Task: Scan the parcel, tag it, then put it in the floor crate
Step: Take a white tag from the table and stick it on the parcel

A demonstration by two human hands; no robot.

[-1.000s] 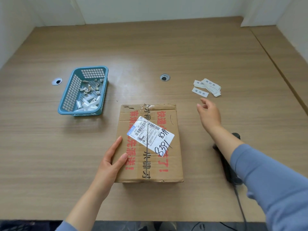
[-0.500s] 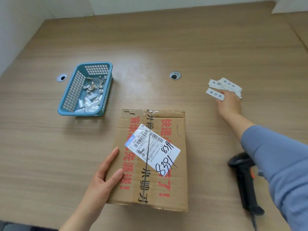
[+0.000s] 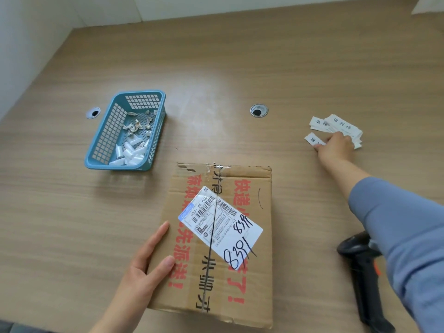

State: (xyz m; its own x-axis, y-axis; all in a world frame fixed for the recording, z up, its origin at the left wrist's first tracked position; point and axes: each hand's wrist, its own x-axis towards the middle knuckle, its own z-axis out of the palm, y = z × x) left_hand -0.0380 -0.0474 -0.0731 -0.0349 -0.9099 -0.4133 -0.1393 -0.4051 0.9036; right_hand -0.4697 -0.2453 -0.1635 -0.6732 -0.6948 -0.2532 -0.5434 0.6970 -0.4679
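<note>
The parcel [image 3: 252, 188] is a flat cardboard box with red print, lying near the table's front edge. A white shipping label [image 3: 221, 224] with barcodes and handwritten numbers is stuck on its top. My left hand [image 3: 144, 267] grips the box's left edge, thumb on top and fingers along the side. Far to the right, my right hand [image 3: 336, 147] rests on a small pile of white printed tags [image 3: 341, 123], fingers curled down and pinching at one. A black handheld scanner [image 3: 365, 272] lies on the table under my right forearm. No floor crate is in view.
A blue plastic basket [image 3: 125, 164] with several crumpled paper scraps stands left of the parcel. Two round cable holes [image 3: 258, 110] [image 3: 93, 113] sit in the wooden table [image 3: 240, 68]. White walls close the far side and the left.
My right hand reached from beside the parcel to the tag pile and now curls its fingers onto it. The view tilted down and closer. My left hand stayed on the parcel.
</note>
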